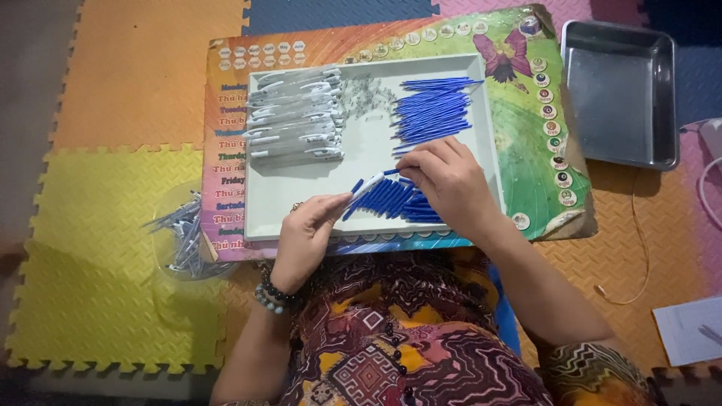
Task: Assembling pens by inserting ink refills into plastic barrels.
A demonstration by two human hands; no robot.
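Note:
My left hand (307,234) grips a white pen barrel (361,191) near the front edge of a shallow white tray (487,143). My right hand (445,180) pinches a thin blue refill (391,172) at the barrel's tip, above a pile of blue pen parts (391,201). More blue refills (432,109) lie heaped at the tray's back right. Clear-and-white pen barrels (295,124) are stacked at its back left, and small springs (366,94) are scattered between the two heaps.
The tray rests on a colourful printed board (538,150) on foam puzzle mats (113,225). A clear bowl of finished pens (184,233) sits at the left. A metal tray (620,90) stands at the back right, with a thin cord (641,248) and paper (688,331) to the right.

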